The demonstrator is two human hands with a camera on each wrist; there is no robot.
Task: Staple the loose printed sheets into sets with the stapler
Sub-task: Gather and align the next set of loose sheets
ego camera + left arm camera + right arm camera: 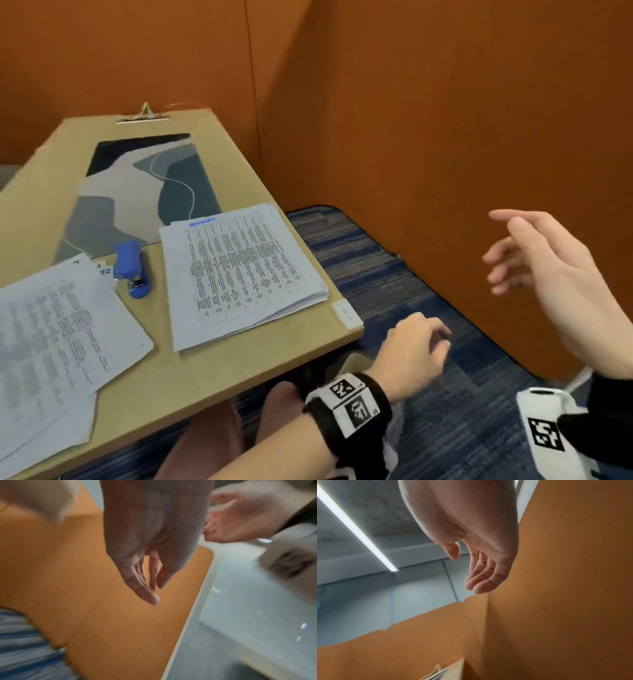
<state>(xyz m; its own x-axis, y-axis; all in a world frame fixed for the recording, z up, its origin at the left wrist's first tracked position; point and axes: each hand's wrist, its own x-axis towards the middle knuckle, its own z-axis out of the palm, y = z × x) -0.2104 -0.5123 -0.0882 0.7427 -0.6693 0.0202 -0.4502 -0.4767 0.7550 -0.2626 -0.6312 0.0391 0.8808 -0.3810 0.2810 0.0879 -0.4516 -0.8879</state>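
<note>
Desk (239, 363) is covered by two stacks of printed sheets (239, 270), blue stapler (132, 269) laid between them. Right hand (555, 277) and left hand (411, 353) are held off-desk, fingers loosely relaxed, nothing gripped.

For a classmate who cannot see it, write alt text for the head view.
Both hands, left and right, hang empty beside a desk. On it, a blue stapler lies between two paper stacks, one left, one right.
</note>
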